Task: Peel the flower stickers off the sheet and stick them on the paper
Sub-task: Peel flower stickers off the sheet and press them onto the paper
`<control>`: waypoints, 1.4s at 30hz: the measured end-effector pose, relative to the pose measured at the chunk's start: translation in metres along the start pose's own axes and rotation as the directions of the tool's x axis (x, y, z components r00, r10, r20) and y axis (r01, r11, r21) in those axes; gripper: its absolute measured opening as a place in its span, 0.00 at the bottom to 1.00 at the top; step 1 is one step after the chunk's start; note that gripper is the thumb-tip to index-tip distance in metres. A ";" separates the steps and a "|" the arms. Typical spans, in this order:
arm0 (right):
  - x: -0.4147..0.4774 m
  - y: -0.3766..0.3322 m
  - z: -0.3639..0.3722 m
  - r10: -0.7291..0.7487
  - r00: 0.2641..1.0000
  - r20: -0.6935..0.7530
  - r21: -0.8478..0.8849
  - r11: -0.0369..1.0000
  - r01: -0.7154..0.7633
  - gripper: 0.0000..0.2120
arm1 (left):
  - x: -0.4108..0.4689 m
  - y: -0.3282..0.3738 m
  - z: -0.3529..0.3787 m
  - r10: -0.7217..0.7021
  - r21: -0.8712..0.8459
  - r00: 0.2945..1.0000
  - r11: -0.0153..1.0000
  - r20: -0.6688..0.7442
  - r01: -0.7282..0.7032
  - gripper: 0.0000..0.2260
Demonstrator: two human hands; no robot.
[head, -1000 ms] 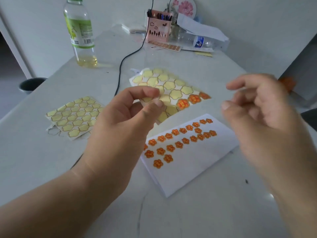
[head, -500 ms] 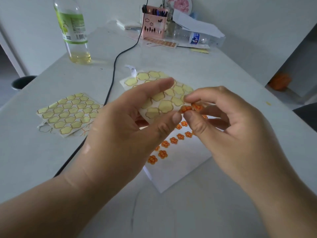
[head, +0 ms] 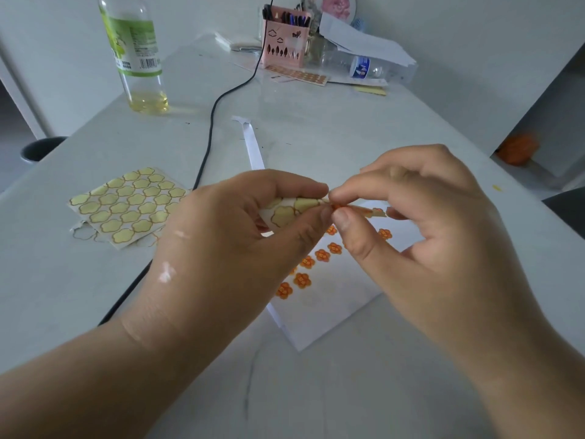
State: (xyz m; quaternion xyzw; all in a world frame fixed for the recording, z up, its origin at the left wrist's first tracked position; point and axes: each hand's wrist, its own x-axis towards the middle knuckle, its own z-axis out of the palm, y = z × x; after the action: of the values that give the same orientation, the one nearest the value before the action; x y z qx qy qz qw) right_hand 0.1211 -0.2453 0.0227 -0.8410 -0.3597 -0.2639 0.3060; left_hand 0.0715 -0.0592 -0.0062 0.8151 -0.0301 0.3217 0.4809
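My left hand (head: 240, 236) holds a yellow sticker sheet (head: 289, 212) above the table, bent between thumb and forefinger. My right hand (head: 421, 245) pinches an orange flower sticker (head: 337, 206) at the sheet's right edge with thumb and forefinger. Below the hands lies the white paper (head: 335, 305) with several orange flower stickers (head: 302, 279) stuck on it in rows; my hands cover much of it.
A used yellow sticker sheet (head: 126, 205) lies at the left. A black cable (head: 209, 137) runs across the table. A bottle (head: 139, 55) stands at the back left, a pink pen holder (head: 285, 42) and papers at the back. A white paper strip (head: 253, 144) lies mid-table.
My right hand came in from the right and closed its thumb and forefinger on a sticker at the sheet's edge. My left hand bent the sheet and tilted it edge-on.
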 end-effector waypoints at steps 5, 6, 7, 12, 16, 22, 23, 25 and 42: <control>-0.001 -0.001 0.002 -0.126 0.991 -0.042 -0.111 0.986 0.121 0.07 | -0.001 -0.003 0.002 -0.151 -0.172 0.988 0.973 0.013 0.151 0.09; -0.001 0.000 0.002 -0.115 0.993 -0.038 -0.099 0.989 0.111 0.07 | 0.000 -0.004 0.003 -0.164 -0.196 0.986 0.967 0.017 0.164 0.10; -0.001 0.000 0.002 -0.095 0.995 -0.031 -0.080 0.993 0.092 0.08 | 0.000 -0.004 0.003 -0.169 -0.208 0.985 0.963 0.019 0.169 0.11; -0.001 0.000 0.002 -0.004 1.000 -0.018 -0.026 1.000 0.004 0.13 | 0.000 -0.002 0.001 -0.158 -0.173 0.987 0.972 0.030 0.161 0.04; -0.001 0.003 0.004 -0.069 0.997 -0.045 -0.084 0.994 0.065 0.07 | 0.001 0.002 -0.001 -0.134 -0.107 0.991 0.985 0.021 0.136 0.04; 0.000 0.005 0.005 -0.168 0.980 -0.106 -0.122 0.980 0.155 0.07 | 0.000 0.006 0.001 -0.274 -0.191 0.962 0.943 0.014 0.271 0.03; 0.000 0.005 0.005 -0.190 0.974 -0.120 -0.144 0.974 0.173 0.06 | 0.000 0.005 0.001 -0.295 -0.212 0.955 0.933 0.020 0.292 0.03; 0.001 0.004 0.007 -0.222 0.964 -0.144 -0.172 0.965 0.197 0.05 | 0.000 0.006 0.001 -0.313 -0.234 0.949 0.921 0.027 0.311 0.02; 0.002 0.012 -0.001 0.411 0.861 0.301 0.317 0.808 -0.497 0.09 | 0.014 -0.010 0.003 -0.625 -0.554 0.770 0.598 0.129 0.578 0.09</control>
State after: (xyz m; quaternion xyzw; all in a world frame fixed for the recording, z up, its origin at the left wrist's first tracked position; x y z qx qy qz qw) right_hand 0.1313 -0.2516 0.0204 -0.8499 -0.2227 -0.0134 0.4774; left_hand 0.0880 -0.0525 -0.0073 0.5834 0.1714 0.1484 0.7799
